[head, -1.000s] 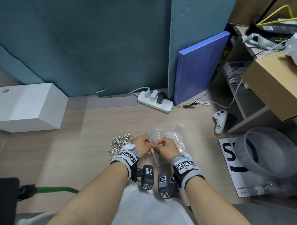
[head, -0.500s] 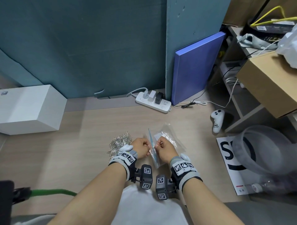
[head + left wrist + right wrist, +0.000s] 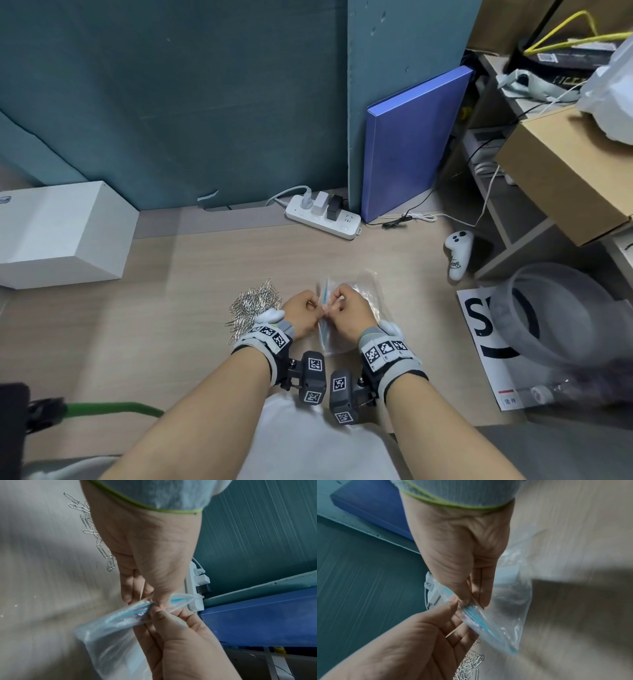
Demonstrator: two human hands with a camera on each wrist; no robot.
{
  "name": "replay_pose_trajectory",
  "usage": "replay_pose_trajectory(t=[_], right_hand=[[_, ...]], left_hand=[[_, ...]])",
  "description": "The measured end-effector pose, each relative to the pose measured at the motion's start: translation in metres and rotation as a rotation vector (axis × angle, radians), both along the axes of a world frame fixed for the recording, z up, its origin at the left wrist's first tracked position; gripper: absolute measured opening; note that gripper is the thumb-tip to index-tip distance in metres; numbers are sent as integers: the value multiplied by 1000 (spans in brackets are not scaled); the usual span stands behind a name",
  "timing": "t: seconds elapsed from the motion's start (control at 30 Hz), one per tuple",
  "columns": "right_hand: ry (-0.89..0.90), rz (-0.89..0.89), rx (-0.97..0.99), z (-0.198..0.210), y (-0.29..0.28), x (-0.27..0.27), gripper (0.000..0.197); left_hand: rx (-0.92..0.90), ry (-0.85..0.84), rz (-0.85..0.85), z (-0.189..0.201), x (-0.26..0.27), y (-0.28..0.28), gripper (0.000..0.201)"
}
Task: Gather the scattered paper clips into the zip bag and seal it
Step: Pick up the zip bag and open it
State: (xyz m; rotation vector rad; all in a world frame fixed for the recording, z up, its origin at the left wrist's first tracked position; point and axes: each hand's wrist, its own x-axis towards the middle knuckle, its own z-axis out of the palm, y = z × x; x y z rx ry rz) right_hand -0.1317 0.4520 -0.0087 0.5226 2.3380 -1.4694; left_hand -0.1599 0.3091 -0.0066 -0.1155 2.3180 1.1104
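A clear zip bag (image 3: 330,342) with a blue zip strip is held up on edge off the wood floor, between my two hands. My left hand (image 3: 317,307) pinches the left lip of its mouth and my right hand (image 3: 334,306) pinches the right lip. The left wrist view shows my left hand (image 3: 150,601) with thumb and fingers on the blurred bag (image 3: 109,642). In the right wrist view my right hand (image 3: 467,601) pinches the bag (image 3: 510,601) at the blue strip. A pile of silver paper clips (image 3: 255,305) (image 3: 89,524) (image 3: 471,666) lies on the floor just left of my left hand.
A white box (image 3: 58,233) stands at the far left and a power strip (image 3: 322,219) lies by the teal wall. A blue folder (image 3: 411,144) leans behind it. To the right are a white controller (image 3: 457,253), a clear round container (image 3: 561,308), a printed sheet (image 3: 479,329) and shelves.
The bag's mouth has been lifted from lying nearly flat to standing on edge between my hands. Both hands keep their pinch and have barely shifted.
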Motion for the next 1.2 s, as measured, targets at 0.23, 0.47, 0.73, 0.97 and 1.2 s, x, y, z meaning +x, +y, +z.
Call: replay_pose_trajectory(t=[0.23, 0.47, 0.73, 0.97, 1.2], right_hand=[[4, 57, 4, 3, -1, 5, 21], [67, -35, -27, 6, 25, 5, 34], [166, 146, -34, 2, 30, 0, 33], [9, -114, -102, 11, 27, -14, 44], [-77, 105, 332, 24, 17, -17, 58]], left_hand=[[-157, 82, -174, 20, -1, 1, 15], [-40, -7, 34, 19, 0, -13, 27], [-97, 249, -139, 18, -5, -8, 46], [-6, 352, -124, 19, -10, 0, 52], [-170, 330, -141, 32, -12, 10, 37]])
